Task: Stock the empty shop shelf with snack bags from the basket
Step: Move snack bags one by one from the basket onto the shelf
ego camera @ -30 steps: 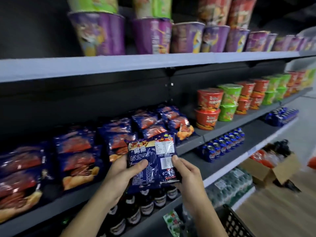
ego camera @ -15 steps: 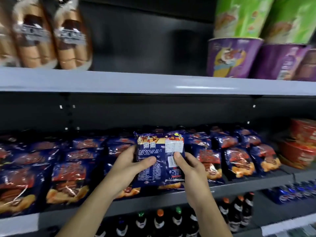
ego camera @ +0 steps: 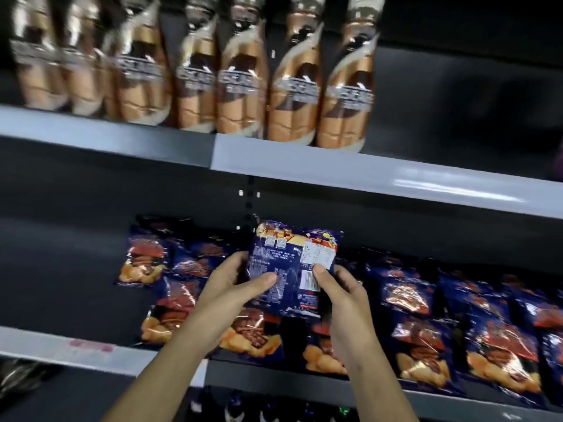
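Fingers of the left hand and the right hand pinch the snack bag by its lower sides, thumbs on the printed back, holding it upright before the shelf, above the stocked bags lying there. It looks light, soft and puffy; its glossy film is probably slippery and the contents crushable, so a gentle hold at the side edges suits it. Bare shelf shows to the left.
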The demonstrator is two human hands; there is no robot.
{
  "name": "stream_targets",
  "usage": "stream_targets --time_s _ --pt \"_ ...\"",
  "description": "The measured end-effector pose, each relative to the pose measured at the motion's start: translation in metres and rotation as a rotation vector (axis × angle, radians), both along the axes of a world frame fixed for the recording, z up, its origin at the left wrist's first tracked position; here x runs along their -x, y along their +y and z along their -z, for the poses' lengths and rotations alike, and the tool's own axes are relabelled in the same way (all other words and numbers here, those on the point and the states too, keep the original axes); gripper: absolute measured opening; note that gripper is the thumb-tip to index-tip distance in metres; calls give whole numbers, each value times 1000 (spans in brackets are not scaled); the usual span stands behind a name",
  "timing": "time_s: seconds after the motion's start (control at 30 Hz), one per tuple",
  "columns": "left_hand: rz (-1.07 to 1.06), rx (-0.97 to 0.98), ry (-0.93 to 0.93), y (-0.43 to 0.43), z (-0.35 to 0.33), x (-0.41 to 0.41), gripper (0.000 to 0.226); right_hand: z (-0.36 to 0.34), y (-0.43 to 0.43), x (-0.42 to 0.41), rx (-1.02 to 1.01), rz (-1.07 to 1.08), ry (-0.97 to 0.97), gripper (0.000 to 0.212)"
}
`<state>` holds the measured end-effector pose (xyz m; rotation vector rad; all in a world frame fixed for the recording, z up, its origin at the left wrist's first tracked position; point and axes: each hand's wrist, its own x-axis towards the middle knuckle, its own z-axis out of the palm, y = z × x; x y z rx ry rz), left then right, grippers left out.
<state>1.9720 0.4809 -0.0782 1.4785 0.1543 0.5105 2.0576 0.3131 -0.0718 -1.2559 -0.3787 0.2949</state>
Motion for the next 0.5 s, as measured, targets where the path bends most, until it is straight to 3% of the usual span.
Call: stream_targets --time_s 0.1,0.23,0.33,0.4,0.5 --pt "-140 109 -81 27 -4 12 55 2 32 5 -33 -52 -7 40" --pt "-117 248 -122 59 -4 29 45 3 66 12 -117 -64 23 22" --pt "-21 388 -81 70 -3 41 60 -1 74 8 -144 -154 118 29" --pt "49 389 -102 72 0 43 56 -2 79 13 -83 -213 122 35" --pt "103 256 -9 65 6 44 47 3 90 26 -20 -293 -81 37"
